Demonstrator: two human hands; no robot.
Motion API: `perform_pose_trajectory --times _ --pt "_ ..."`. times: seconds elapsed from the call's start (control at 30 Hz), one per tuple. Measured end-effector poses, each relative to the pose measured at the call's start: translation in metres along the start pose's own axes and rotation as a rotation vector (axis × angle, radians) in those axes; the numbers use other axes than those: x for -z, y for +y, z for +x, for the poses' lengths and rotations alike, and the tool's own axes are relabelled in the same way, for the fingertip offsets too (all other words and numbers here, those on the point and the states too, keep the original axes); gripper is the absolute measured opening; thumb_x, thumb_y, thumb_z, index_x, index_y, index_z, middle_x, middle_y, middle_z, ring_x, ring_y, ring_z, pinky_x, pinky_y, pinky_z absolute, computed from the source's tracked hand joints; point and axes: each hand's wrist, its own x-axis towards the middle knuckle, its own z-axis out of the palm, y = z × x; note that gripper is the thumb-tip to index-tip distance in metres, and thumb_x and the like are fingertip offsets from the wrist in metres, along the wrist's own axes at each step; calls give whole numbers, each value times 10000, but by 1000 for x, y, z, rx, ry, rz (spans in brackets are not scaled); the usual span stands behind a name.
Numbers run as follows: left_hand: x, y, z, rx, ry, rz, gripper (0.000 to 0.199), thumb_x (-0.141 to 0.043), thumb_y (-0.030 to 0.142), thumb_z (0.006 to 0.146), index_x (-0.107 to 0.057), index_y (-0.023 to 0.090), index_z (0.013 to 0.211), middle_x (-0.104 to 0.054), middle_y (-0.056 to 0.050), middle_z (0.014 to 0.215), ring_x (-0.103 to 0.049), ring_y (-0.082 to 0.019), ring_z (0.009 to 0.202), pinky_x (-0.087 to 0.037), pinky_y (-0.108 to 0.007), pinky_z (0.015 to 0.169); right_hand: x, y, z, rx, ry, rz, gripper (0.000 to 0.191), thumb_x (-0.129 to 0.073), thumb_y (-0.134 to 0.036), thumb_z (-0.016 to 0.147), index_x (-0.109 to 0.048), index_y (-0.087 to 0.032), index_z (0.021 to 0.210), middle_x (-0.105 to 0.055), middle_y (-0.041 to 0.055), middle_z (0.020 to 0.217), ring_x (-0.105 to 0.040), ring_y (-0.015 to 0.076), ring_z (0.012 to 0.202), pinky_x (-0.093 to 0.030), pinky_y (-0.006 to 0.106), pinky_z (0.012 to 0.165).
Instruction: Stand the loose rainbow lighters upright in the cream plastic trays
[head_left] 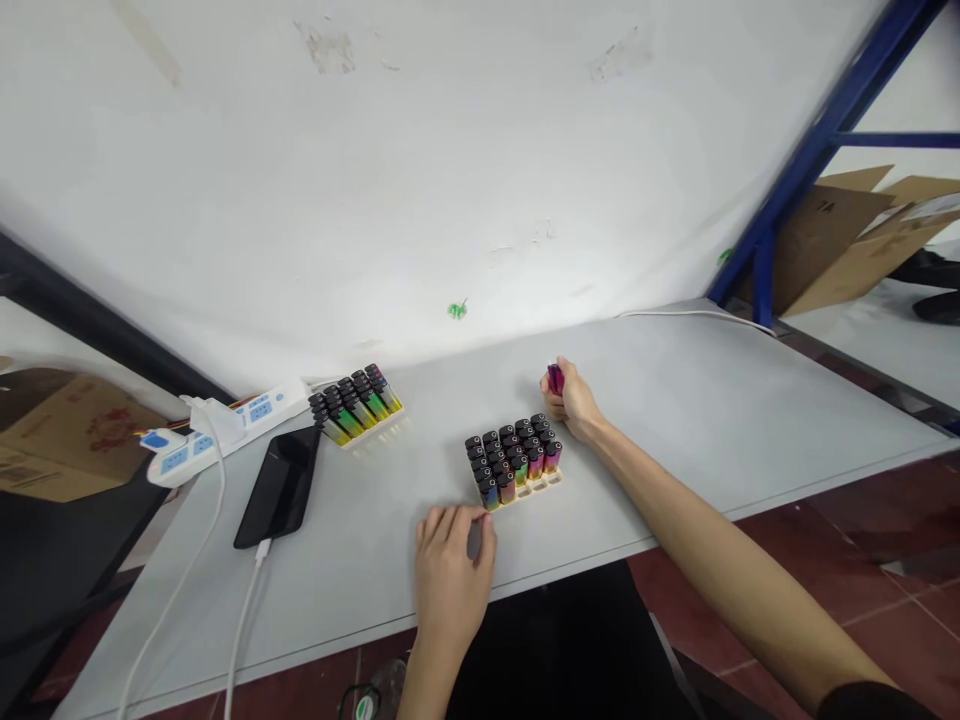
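My right hand (571, 402) is closed around a purple lighter (555, 379), held just above the table beyond the right rear of a cream rack (555, 480). A small pale spot shows at the lighter's upper end; I cannot tell what it is. Upright in that rack stand several lighters (520, 468) with black tops and shiny multicoloured bodies; a few slots along its front edge hold nothing. My left hand (454, 570) lies on the table, thumb apart from the fingers, its index fingertip at the rack's near left corner.
A second rack (375, 432) full of lighters stands at the back left. Beside it lie a black phone (279, 487) on a white cable and a white power strip (225, 430). A white wall rises behind the grey table (675, 400). Cardboard boxes (832, 240) sit beyond a blue frame.
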Motion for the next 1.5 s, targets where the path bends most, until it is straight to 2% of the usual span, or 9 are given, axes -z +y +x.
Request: perform_pose_trajectory --times 0.2,0.33,0.43,0.6,0.77,0.87,1.0,1.27,1.5 --pt "-1 1 0 -8 -2 -1 122 -525 205 953 -621 213 878 -692 -18 854 -574 -218 851 -411 -381 790 12 1 -22 273 12 -337 405 -480 -589 899 -600 -203 875 -514 -26 676 -492 118 576 -420 261 573" --pt "0 0 0 -21 -10 -8 114 -534 210 952 -625 213 884 -692 -17 858 -570 -215 853 -406 -380 797 35 -9 -50 434 170 -681 363 -611 -548 850 -681 -194 815 -630 59 895 -583 189 812 -468 334 744" --pt "0 -1 0 -33 -17 -18 110 -540 210 949 -628 214 884 -694 -21 863 -571 -218 855 -404 -380 797 43 -23 -78 485 223 -709 344 -645 -517 850 -708 -213 999 -670 82 951 -606 203 793 -491 380 762" --pt "0 -1 0 -56 -21 -24 107 -537 213 950 -628 216 894 -700 -25 873 -578 -218 856 -399 -380 791 28 -39 -123 480 114 -492 354 -716 -466 830 -612 -246 1087 -700 38 836 -667 212 744 -548 395 734" --pt "0 -2 -1 -68 -29 -16 116 -530 226 956 -628 215 895 -703 -31 880 -574 -227 865 -388 -385 780 7 -36 -150 602 52 -676 285 -742 -428 824 -621 -270 1028 -729 64 959 -708 244 817 -551 346 600" --pt "1 -2 -2 -63 -34 -18 118 -531 222 954 -627 214 887 -704 -31 879 -573 -229 871 -384 -387 783 -1 -26 -153 644 -51 -791 260 -719 -410 850 -627 -278 1054 -726 49 939 -711 225 827 -564 315 574" --pt "2 -2 -3 -54 -42 -31 103 -537 210 948 -628 212 900 -707 -24 891 -575 -224 877 -387 -382 786 -10 -2 -146 681 -151 -877 186 -667 -360 899 -616 -260 1048 -701 48 988 -711 187 817 -608 333 725" --pt "2 0 -3 -54 -21 -49 110 -528 197 945 -627 214 899 -706 -28 881 -593 -226 865 -396 -381 788 -15 10 -146 702 -81 -1105 159 -575 -310 950 -606 -245 1092 -685 82 1012 -722 230 815 -602 384 706" --pt "2 -1 -2 -80 -8 -35 97 -542 190 936 -629 212 899 -712 -20 885 -591 -218 871 -400 -367 788 -17 9 -144 629 -131 -1005 143 -655 -321 904 -605 -257 1022 -715 37 952 -715 187 757 -588 345 712"
